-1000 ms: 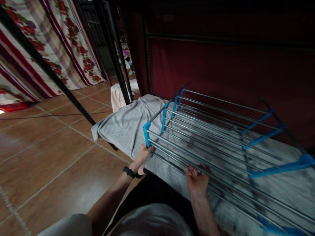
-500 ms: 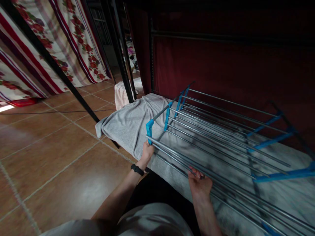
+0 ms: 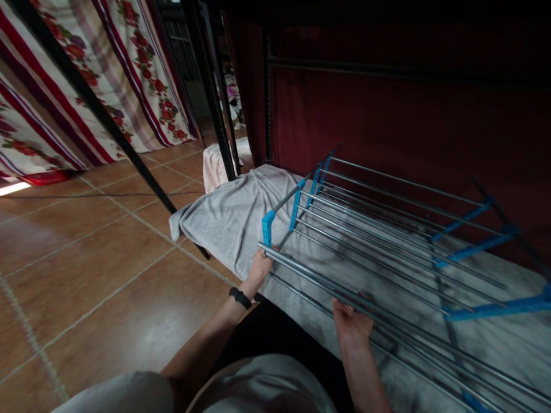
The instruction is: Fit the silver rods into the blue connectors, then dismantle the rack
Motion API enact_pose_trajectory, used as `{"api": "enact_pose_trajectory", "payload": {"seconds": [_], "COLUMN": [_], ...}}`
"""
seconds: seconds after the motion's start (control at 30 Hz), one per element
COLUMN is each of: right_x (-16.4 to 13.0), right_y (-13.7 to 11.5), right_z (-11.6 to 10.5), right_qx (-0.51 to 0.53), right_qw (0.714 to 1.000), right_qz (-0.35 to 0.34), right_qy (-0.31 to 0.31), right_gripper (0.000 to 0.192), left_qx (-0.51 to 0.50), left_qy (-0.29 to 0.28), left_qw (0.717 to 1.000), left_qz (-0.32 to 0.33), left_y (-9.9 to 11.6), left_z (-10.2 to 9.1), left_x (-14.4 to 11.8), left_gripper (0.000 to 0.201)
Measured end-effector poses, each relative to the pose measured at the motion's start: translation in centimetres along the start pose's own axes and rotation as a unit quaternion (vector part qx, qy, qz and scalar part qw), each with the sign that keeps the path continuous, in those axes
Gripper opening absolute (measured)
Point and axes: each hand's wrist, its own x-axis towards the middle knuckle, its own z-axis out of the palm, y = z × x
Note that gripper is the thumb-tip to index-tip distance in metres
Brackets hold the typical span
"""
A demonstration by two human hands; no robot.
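A drying rack of grey metal rods [image 3: 365,229] and blue plastic brackets [image 3: 267,225] lies over a grey blanket. At its near left corner, my left hand [image 3: 260,265] is closed around the bracket's lower end, beside the tips of the front rods; some fingers are hidden behind them. My right hand [image 3: 353,322] grips the bundle of front rods [image 3: 318,280] from below, palm up, its fingertips partly covered by the rods. More blue brackets [image 3: 499,306] join the rods at the far right.
The grey blanket [image 3: 228,215] covers a low bed within a black metal frame [image 3: 103,120]. A dark red cloth [image 3: 370,120] hangs behind it. Tiled floor [image 3: 107,275] and a floral striped curtain [image 3: 116,74] are on the left. A thin cable [image 3: 107,196] crosses the tiles.
The front rods have shifted slightly down relative to the corner bracket, showing more of it above them. Both hands keep their hold, with the right fingers now tucked further under the rods.
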Motion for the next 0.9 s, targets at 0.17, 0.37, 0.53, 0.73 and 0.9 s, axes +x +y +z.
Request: {"api": "enact_pose_trajectory", "payload": {"seconds": [0.17, 0.37, 0.53, 0.73, 0.9], "right_x": [-0.58, -0.42, -0.48, -0.8, -0.71], "right_y": [-0.15, -0.06, 0.02, 0.07, 0.18], "right_z": [0.74, 0.33, 0.3, 0.49, 0.09], "right_qx": [0.041, 0.047, 0.08, 0.058, 0.057], "right_qw": [0.999, 0.999, 0.994, 0.998, 0.997], "right_qz": [0.019, 0.021, 0.051, 0.03, 0.032], "right_qy": [0.008, 0.017, 0.056, 0.025, 0.044], "right_gripper": [0.041, 0.032, 0.026, 0.033, 0.029], "left_qx": [-0.017, -0.025, -0.018, -0.025, -0.034], "left_qy": [-0.005, -0.023, -0.033, -0.039, -0.032], "left_qw": [1.0, 0.999, 0.999, 0.999, 0.999], "left_qz": [0.003, 0.006, 0.0, 0.0, -0.006], "left_y": [-0.23, -0.42, -0.13, -0.15, -0.44], "left_z": [0.15, -0.07, -0.29, -0.43, -0.34], "left_x": [0.04, 0.34, 0.44, 0.39, 0.5], "left_gripper": [0.007, 0.004, 0.004, 0.008, 0.01]}}
